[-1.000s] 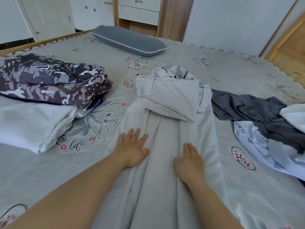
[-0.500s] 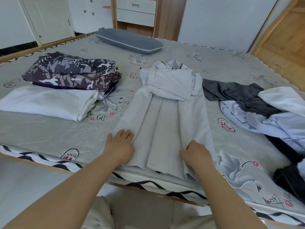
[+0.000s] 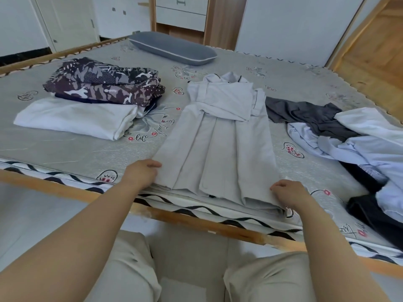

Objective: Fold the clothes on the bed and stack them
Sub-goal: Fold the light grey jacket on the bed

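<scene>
Both hands, left hand [image 3: 140, 175] and right hand [image 3: 287, 192], have slid back to pinch the shirt [image 3: 218, 149] hem at the bed [image 3: 65, 149] edge.

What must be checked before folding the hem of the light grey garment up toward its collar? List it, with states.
1. Left hand grips the hem corner of the light grey garment: ok.
2. Right hand grips the other hem corner: ok.
3. Sleeves already folded inward over the body: ok.
4. Garment apart from the dark grey garment: not ok, they seem to touch.
5. Hem layers aligned underneath: cannot tell.
6. Folded stack out of the way: ok.
</scene>
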